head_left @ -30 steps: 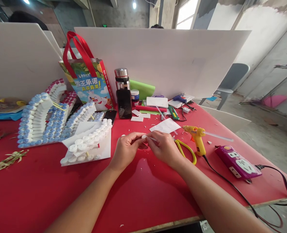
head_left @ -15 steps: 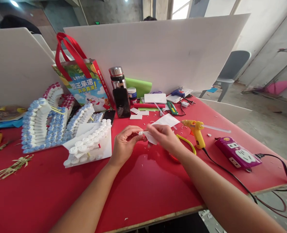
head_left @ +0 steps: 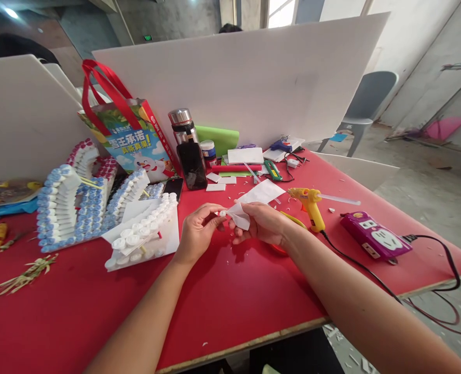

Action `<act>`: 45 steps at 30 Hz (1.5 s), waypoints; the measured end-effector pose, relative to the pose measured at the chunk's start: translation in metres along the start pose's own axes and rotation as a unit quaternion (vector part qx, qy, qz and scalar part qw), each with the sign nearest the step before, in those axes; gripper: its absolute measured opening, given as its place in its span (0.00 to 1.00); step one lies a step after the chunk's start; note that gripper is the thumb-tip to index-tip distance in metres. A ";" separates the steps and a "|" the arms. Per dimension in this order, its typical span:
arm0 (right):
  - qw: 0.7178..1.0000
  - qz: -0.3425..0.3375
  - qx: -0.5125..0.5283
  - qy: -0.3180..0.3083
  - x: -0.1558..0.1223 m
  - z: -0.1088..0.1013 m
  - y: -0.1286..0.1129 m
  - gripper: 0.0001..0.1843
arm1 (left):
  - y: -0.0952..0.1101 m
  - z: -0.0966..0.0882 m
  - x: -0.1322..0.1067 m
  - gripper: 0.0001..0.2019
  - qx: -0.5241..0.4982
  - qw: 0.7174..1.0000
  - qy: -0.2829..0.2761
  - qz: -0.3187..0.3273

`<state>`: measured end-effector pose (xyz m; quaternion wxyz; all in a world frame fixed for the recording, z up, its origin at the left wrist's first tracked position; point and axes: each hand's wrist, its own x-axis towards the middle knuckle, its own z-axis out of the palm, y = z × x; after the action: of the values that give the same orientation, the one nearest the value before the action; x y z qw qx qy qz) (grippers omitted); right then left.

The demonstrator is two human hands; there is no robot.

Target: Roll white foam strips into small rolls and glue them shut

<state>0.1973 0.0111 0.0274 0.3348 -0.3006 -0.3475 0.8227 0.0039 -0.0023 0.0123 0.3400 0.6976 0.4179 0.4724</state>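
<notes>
**White paper held between your two hands over the red table**

At the centre of your clock, you have both hands busy above the red table (head_left: pixel 234 306). Your left hand (head_left: pixel 199 228) is closed to a narrow pinch, with a small white roll (head_left: pixel 222 213) at the fingertips. Your right hand (head_left: pixel 267 223) grips a piece of white paper (head_left: pixel 240 217) by its right side, with the other fingers curled below. The paper reaches across to the roll (you cannot tell from here whether the two are joined).

At nine o'clock from your hands stands a white model (head_left: pixel 143 226) made of paper rolls, and beyond it, the same way, a blue-and-white model (head_left: pixel 59 208). Toward half past eight lies a bunch of dry stems (head_left: pixel 30 275). Between ten and eleven you have a shopping bag (head_left: pixel 137 140) with red handles. At eleven, a phone (head_left: pixel 191 165) leans on a steel-topped bottle (head_left: pixel 180 118), with a jar (head_left: pixel 208 150) just beside them.

Near twelve lie some small white cards (head_left: pixel 216 187). Between one and two, close to your right hand, a sheet (head_left: pixel 263 191) of white paper lies flat. At three o'clock, a yellow glue gun (head_left: pixel 312 205) sits on the table, and farther out the same way is a purple power strip (head_left: pixel 376 236). Your right hand partly hides a pair of yellow-and-red handles (head_left: pixel 294 219).
</notes>
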 end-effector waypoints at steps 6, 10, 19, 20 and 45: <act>0.999 0.041 -0.004 -0.022 0.004 -0.003 -0.001 0.30 | 0.004 0.000 -0.001 0.06 0.006 1.000 -0.003 0.018; 0.999 0.034 0.007 -0.032 0.004 -0.003 0.001 0.24 | 0.004 -0.001 -0.001 0.05 0.013 0.999 -0.016 0.030; 0.994 -0.048 -0.098 -0.019 0.001 -0.004 0.006 0.17 | -0.003 -0.001 -0.001 0.08 0.023 0.999 -0.020 0.008; 0.990 -0.059 -0.128 -0.020 0.001 -0.004 0.006 0.19 | -0.004 -0.001 -0.001 0.09 0.024 0.999 -0.020 0.003; 0.688 -0.315 -0.645 0.102 0.001 0.001 0.020 0.10 | -0.008 0.004 -0.001 0.10 -0.123 0.986 0.022 -0.110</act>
<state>0.1890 0.0008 0.0124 0.3315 -0.3973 -0.8305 0.2060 0.0056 -0.0003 0.0033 0.4639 0.5893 0.4382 0.4955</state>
